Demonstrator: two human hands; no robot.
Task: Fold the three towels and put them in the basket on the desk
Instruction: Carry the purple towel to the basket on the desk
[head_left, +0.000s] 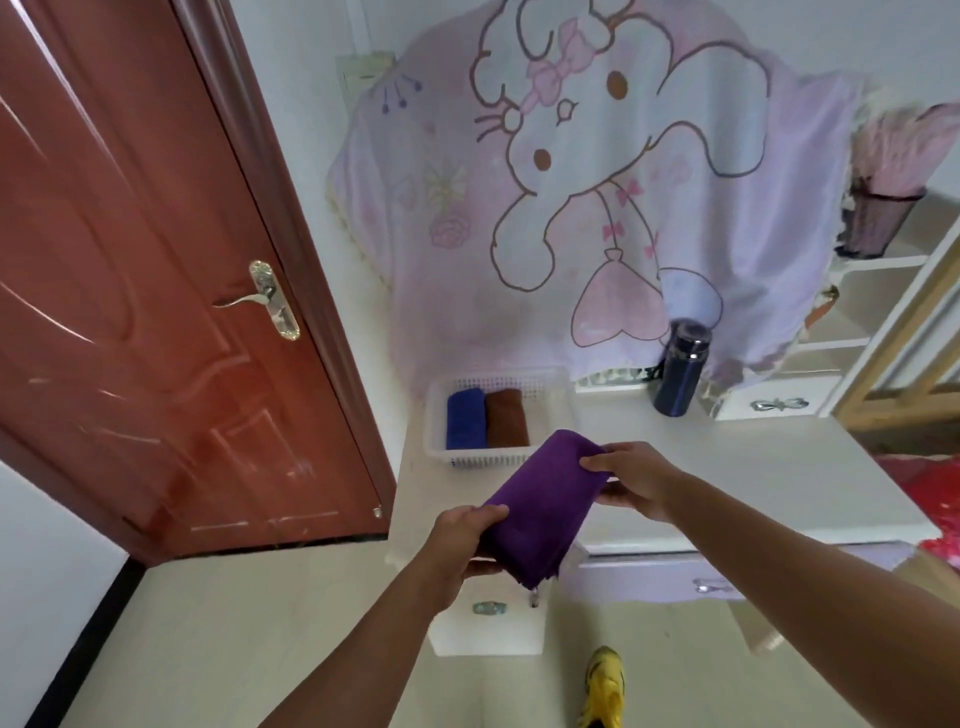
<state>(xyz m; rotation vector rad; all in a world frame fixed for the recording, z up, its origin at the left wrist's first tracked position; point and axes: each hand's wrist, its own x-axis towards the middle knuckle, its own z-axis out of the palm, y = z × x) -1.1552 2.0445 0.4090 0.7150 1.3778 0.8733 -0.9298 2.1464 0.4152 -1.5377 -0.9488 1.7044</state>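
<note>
Both hands grip the folded purple towel (540, 499) above the counter (727, 467), left hand (462, 540) near, right hand (636, 480) far. Keep it flat; lower it beside the brown towel (506, 418) in the basket (558, 410).

Red-brown door (130, 260); dark flask (680, 371) before pink cartoon cloth (597, 182); yellow shoe (605, 686)

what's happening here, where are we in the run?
A person is holding a folded purple towel in the air with both hands: the left hand grips its near end, the right hand pinches the far end. It sits above the front of the white desk, just short of the white basket. The blue towel and brown towel already lie folded side by side in the basket. So two are in, and the third is not yet placed.
</note>
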